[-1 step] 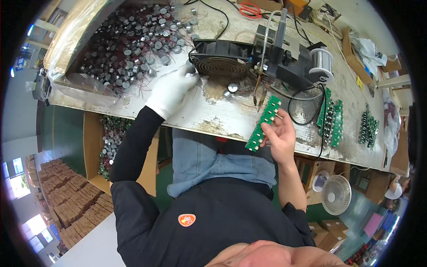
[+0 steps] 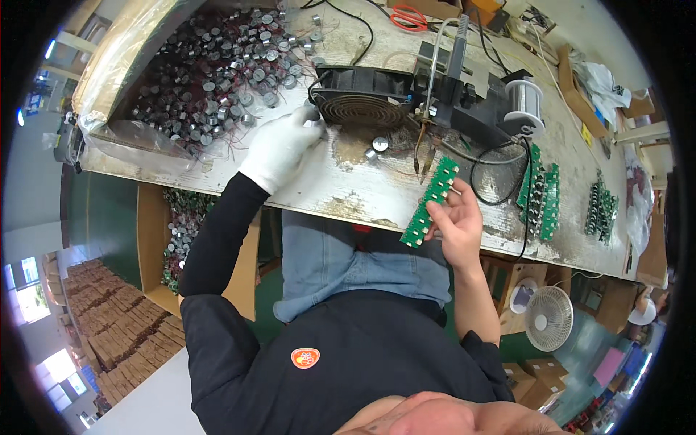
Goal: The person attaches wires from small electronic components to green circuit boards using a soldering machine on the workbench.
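Observation:
My right hand is bare and grips a long green circuit board at its right edge, thumb on top. The strip slants over the table's front edge, with small pale parts along it. In a white glove, my left hand is closed at the near left corner of a black fan; what its fingers pinch is too hidden to name. Between my hands, two small round metal parts with thin wires lie on the table. A soldering tip points down just above and left of the board.
Left of the fan lies a heap of small silver motor-like parts beside an open carton. A solder wire spool stands behind the board. More green boards rest on the right. A carton of wired parts sits below the table.

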A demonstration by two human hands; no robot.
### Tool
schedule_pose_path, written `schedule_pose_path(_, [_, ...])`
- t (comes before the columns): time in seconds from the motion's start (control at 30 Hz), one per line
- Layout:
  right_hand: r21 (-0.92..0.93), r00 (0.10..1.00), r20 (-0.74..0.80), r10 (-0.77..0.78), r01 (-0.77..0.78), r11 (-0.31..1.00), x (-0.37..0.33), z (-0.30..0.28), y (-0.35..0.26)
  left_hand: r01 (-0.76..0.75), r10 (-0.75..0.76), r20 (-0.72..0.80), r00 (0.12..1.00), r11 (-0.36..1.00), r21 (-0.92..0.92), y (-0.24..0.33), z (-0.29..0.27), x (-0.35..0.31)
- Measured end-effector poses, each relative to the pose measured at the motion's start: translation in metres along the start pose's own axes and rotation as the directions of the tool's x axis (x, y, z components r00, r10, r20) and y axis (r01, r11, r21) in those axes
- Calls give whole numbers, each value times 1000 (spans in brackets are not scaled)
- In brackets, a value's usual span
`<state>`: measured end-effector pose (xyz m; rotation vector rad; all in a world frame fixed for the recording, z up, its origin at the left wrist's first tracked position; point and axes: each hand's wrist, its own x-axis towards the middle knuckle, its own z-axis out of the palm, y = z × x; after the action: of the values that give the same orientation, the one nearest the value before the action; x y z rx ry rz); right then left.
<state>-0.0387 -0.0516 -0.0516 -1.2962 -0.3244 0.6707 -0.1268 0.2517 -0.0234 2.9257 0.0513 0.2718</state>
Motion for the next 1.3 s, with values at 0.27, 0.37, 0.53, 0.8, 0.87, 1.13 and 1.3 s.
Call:
schedule_pose_path(0.27, [38, 1000, -14, 11, -10, 999, -2, 2, 2, 6, -15, -36, 999, 969, -248, 12, 6, -10])
schedule_pose_path(0.37, [15, 1000, 2, 14, -15, 1000, 0, -1, 2, 80, -98, -20, 995, 894, -440, 31, 10, -15])
schedule_pose_path(0.53, [12, 998, 56, 34, -35, 999, 1, -1, 0, 149, -162, 40, 986, 745, -650, 63, 16, -20])
schedule_pose_path(0.8, [15, 989, 70, 130, -131, 991, -5, -1, -10, 555, -264, 565, 782, -116, -823, 99, 20, -9])
schedule_pose_path(0.87, [-16, 983, 90, 159, -158, 987, -6, 1, -14, 583, -287, 567, 772, -34, -812, 105, 19, -5])
schedule_pose_path(1.13, [-20, 989, 79, 123, -122, 992, -5, 3, -10, 469, -388, 451, 803, -54, -881, 124, 34, -4])
schedule_pose_path(1.3, [-5, 990, 95, 102, -102, 995, -5, 4, -9, 398, -416, 418, 808, -138, -907, 132, 37, -5])
